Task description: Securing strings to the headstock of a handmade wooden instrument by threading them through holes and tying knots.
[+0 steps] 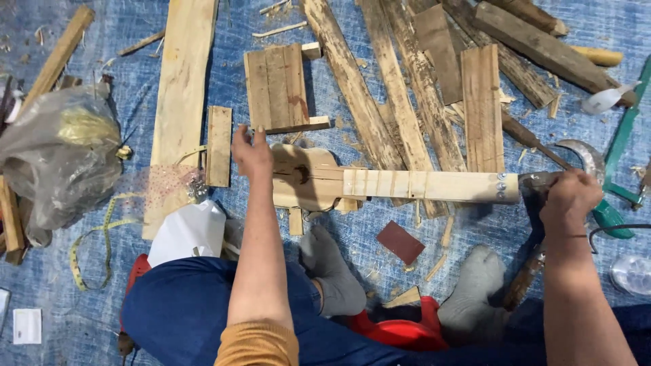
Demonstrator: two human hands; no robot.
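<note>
A small wooden guitar-shaped piece (pixel 380 183) lies across a blue tarp, body to the left, long pale neck running right. My left hand (pixel 251 152) rests on the rounded body and holds it down. My right hand (pixel 569 200) is closed around a dark metal tool (pixel 536 183) pressed against the neck's right end, where three small metal screws (pixel 500 186) show. My grey-socked feet (pixel 475 285) sit just below the neck.
Rough planks (pixel 380 88) and a small slatted panel (pixel 277 87) lie behind. A long pale board (pixel 182 95), grey plastic bag (pixel 61 149), yellow tape measure (pixel 102 237) sit left. A curved sickle (pixel 583 156), green saw (pixel 624 142), sandpaper square (pixel 400 242) lie right.
</note>
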